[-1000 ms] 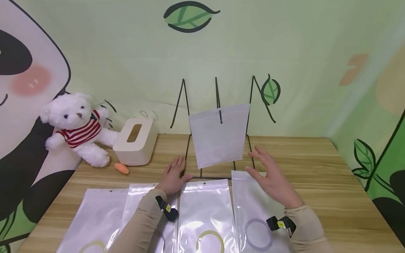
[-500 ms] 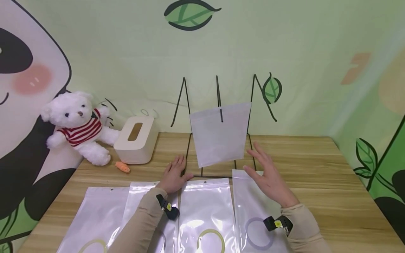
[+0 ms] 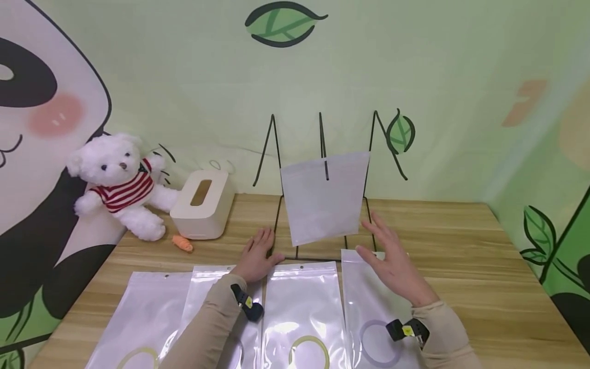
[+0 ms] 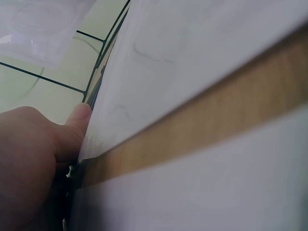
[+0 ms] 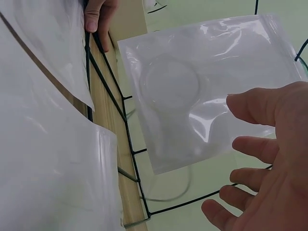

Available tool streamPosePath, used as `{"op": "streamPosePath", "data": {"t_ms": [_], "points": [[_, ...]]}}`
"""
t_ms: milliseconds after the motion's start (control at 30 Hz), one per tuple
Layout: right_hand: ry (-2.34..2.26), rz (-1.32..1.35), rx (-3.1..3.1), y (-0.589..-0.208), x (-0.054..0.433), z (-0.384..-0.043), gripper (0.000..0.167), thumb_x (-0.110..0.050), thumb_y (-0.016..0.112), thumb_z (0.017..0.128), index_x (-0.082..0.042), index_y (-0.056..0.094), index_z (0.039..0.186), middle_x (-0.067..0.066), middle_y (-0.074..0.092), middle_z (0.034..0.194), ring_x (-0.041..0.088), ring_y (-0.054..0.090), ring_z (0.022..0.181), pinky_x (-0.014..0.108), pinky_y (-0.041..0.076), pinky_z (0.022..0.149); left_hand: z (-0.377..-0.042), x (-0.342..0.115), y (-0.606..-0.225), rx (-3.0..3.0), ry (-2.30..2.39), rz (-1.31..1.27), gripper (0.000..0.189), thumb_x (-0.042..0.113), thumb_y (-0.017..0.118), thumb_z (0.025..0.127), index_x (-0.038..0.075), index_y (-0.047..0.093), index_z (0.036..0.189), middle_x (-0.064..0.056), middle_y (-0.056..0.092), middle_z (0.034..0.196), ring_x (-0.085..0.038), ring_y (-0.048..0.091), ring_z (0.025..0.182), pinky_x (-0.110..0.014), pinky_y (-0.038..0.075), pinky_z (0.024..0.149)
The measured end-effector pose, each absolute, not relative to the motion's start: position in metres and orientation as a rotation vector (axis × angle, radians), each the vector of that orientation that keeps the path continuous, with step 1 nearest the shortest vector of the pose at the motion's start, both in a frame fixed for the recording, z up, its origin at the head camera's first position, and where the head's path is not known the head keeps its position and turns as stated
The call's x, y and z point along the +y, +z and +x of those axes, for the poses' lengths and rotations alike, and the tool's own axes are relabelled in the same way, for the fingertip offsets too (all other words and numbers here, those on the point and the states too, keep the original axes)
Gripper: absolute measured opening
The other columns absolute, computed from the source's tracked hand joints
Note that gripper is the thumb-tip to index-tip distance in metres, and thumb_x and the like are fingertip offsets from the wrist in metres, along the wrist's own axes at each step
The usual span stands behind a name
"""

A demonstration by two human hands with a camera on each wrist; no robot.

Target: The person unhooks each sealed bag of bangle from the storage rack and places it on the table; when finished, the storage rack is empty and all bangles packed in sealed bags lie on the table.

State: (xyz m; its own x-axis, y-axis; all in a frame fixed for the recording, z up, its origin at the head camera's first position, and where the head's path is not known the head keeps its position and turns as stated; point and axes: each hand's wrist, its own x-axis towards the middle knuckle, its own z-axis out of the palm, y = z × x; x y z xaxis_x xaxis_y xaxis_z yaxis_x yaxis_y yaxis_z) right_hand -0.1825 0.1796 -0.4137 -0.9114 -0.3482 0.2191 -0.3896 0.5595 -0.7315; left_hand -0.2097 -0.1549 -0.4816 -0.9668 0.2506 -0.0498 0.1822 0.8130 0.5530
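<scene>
A black wire stand stands at the back of the table, and a whitish zip bag hangs tilted on its middle hook. In the right wrist view that hanging bag shows a pale ring inside. At the stand's front left corner rests my left hand, its fingers extended forward and thumb out to the side. My right hand is spread beside the stand's right side, holding nothing, over a bag with a purple ring. A bag with a yellow ring lies between my wrists.
Two more zip bags lie at the left: a yellow-ringed bag and a bag partly under my left sleeve. A cream tissue box, an orange carrot-like toy and a white teddy bear sit at back left.
The head view has shifted slightly, so everything sits a little farther right in it. Both hands, the stand and the bags keep their places.
</scene>
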Motion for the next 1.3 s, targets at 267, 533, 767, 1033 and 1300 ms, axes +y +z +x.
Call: {"op": "streamPosePath", "data": {"t_ms": [267, 533, 767, 1033, 1300], "points": [[1.317, 0.632, -2.731, -0.403, 0.179, -0.188, 0.067, -0.04, 0.053, 0.1, -0.012, 0.026, 0.154, 0.005, 0.006, 0.162, 0.038, 0.012, 0.145, 0.068, 0.019, 0.108, -0.208, -0.153, -0.48, 2.895, 0.84, 0.349, 0.074, 0.032, 0.054, 0.099, -0.008, 0.019, 0.15, -0.023, 0.013, 0.158, -0.035, 0.004, 0.147, -0.053, 0.004, 0.117], [1.37, 0.649, -2.69, -0.397, 0.173, -0.196, 0.069, -0.034, 0.053, 0.101, -0.014, 0.016, 0.156, 0.011, 0.01, 0.162, 0.043, 0.029, 0.137, 0.063, 0.028, 0.107, -0.209, -0.154, -0.485, 2.881, 0.839, 0.334, 0.074, 0.034, 0.054, 0.1, -0.007, 0.018, 0.151, -0.021, 0.012, 0.159, -0.034, 0.003, 0.147, -0.052, 0.003, 0.117], [1.404, 0.672, -2.649, -0.393, 0.168, -0.202, 0.065, -0.029, 0.054, 0.101, -0.013, 0.021, 0.155, 0.013, 0.008, 0.161, 0.036, 0.015, 0.145, 0.058, 0.027, 0.11, -0.211, -0.155, -0.485, 2.884, 0.86, 0.33, 0.074, 0.033, 0.054, 0.1, -0.007, 0.019, 0.15, -0.021, 0.013, 0.159, -0.034, 0.003, 0.147, -0.052, 0.003, 0.117], [1.483, 0.649, -2.623, -0.389, 0.162, -0.205, 0.074, -0.02, 0.056, 0.1, -0.006, 0.009, 0.156, 0.016, 0.015, 0.16, 0.033, 0.018, 0.145, 0.056, 0.028, 0.11, -0.21, -0.155, -0.486, 2.888, 0.866, 0.345, 0.074, 0.033, 0.054, 0.099, -0.008, 0.02, 0.15, -0.022, 0.014, 0.159, -0.034, 0.004, 0.147, -0.053, 0.004, 0.117], [1.518, 0.638, -2.592, -0.391, 0.162, -0.206, 0.071, -0.029, 0.054, 0.101, -0.01, 0.013, 0.156, 0.018, 0.037, 0.149, 0.033, 0.034, 0.137, 0.055, 0.031, 0.108, -0.212, -0.156, -0.487, 2.893, 0.854, 0.344, 0.075, 0.035, 0.054, 0.099, -0.007, 0.019, 0.15, -0.021, 0.013, 0.159, -0.034, 0.004, 0.147, -0.052, 0.003, 0.117]]}}
